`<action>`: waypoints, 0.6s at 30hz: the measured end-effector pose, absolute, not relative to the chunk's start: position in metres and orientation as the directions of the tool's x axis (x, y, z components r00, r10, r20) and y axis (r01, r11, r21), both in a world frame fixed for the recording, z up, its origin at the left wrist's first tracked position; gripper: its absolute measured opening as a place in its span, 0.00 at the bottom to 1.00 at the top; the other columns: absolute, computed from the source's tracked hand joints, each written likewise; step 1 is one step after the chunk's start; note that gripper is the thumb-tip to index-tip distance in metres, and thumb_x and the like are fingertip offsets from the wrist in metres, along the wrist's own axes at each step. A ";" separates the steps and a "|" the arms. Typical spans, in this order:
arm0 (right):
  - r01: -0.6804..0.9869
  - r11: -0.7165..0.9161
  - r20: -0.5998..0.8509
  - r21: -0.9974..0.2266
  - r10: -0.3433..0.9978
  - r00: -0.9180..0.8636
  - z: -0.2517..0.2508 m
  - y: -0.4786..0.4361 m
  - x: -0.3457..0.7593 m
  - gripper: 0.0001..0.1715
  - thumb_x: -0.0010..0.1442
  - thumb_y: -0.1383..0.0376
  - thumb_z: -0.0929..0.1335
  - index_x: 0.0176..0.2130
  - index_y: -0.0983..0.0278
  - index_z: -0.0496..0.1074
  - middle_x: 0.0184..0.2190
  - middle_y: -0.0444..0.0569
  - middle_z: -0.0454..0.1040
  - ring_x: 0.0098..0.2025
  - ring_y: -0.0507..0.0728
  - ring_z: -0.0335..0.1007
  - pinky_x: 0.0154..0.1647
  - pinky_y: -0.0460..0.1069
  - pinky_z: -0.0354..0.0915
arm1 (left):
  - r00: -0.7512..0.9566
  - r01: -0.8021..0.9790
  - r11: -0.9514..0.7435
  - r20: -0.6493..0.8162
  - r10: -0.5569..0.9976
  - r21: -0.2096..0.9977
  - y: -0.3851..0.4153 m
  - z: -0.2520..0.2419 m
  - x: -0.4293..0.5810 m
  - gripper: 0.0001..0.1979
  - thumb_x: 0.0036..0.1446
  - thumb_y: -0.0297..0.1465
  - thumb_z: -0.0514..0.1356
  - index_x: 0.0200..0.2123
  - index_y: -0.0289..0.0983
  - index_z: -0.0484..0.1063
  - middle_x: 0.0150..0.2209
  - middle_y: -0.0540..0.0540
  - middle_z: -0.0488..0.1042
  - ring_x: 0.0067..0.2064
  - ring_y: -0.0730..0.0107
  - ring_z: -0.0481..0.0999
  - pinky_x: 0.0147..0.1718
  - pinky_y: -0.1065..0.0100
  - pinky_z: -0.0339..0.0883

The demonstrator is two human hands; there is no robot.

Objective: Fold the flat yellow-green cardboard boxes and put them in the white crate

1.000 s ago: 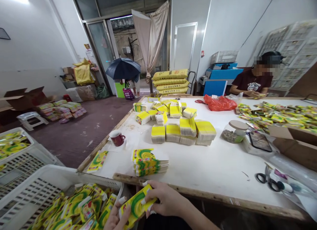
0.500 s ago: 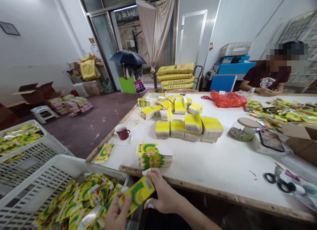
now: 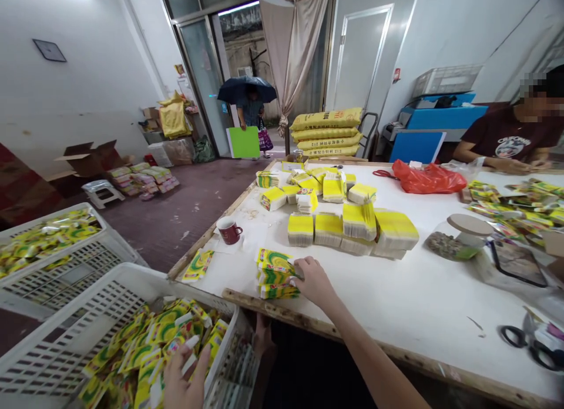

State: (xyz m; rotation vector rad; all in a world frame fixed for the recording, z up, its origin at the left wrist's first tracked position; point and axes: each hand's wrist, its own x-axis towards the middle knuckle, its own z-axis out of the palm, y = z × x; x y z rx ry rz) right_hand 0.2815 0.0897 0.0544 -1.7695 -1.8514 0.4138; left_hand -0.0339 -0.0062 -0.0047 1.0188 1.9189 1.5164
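My right hand (image 3: 314, 278) reaches over the table edge, thumb and fingers pinched on the right side of a stack of yellow-and-green flat cartons (image 3: 275, 265). Its fingertips are partly hidden, but they seem to grip one carton there. My left hand (image 3: 187, 376) is low over a white plastic crate (image 3: 127, 280), fingers apart and holding nothing I can see. White wrapping covers a fingertip. Under that hand the crate holds many yellow-green packets (image 3: 152, 335), lying loosely heaped.
More yellow carton stacks (image 3: 328, 230) stand mid-table. A mug (image 3: 229, 230) and a single carton (image 3: 198, 265) lie left; scissors (image 3: 531, 344), a jar (image 3: 458, 235) and a red bag (image 3: 427, 177) lie right. One person sits at right; another with an umbrella (image 3: 247, 89) stands at the doorway.
The carton held between both hands has left my left hand, which has moved down-left over the crate. My right hand has moved up to the stack. The view has swung left.
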 end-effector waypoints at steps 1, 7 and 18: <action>0.821 0.090 0.170 -0.563 0.985 0.008 0.057 0.090 0.281 0.15 0.58 0.65 0.72 0.47 0.64 0.74 0.45 0.56 0.73 0.49 0.64 0.67 0.51 0.55 0.63 | -0.582 0.198 0.134 0.006 0.813 0.971 -0.005 -0.002 -0.026 0.32 0.35 0.53 0.69 0.39 0.38 0.73 0.44 0.42 0.74 0.47 0.48 0.77 0.44 0.55 0.74; 0.814 0.062 0.171 -0.578 0.984 0.047 0.065 0.096 0.274 0.08 0.56 0.70 0.71 0.39 0.64 0.73 0.41 0.55 0.74 0.46 0.62 0.68 0.48 0.53 0.62 | -0.519 0.088 0.120 -0.057 0.853 0.989 -0.009 0.008 -0.002 0.33 0.38 0.54 0.68 0.42 0.38 0.71 0.41 0.43 0.78 0.47 0.50 0.78 0.47 0.56 0.74; 0.630 0.134 0.232 -0.765 0.970 0.074 0.081 0.072 0.264 0.09 0.55 0.70 0.65 0.38 0.61 0.62 0.28 0.41 0.68 0.29 0.54 0.65 0.31 0.46 0.57 | -0.355 -0.094 0.017 -0.049 0.934 0.995 -0.017 0.007 0.026 0.33 0.39 0.52 0.71 0.44 0.38 0.75 0.46 0.39 0.81 0.48 0.50 0.79 0.45 0.60 0.76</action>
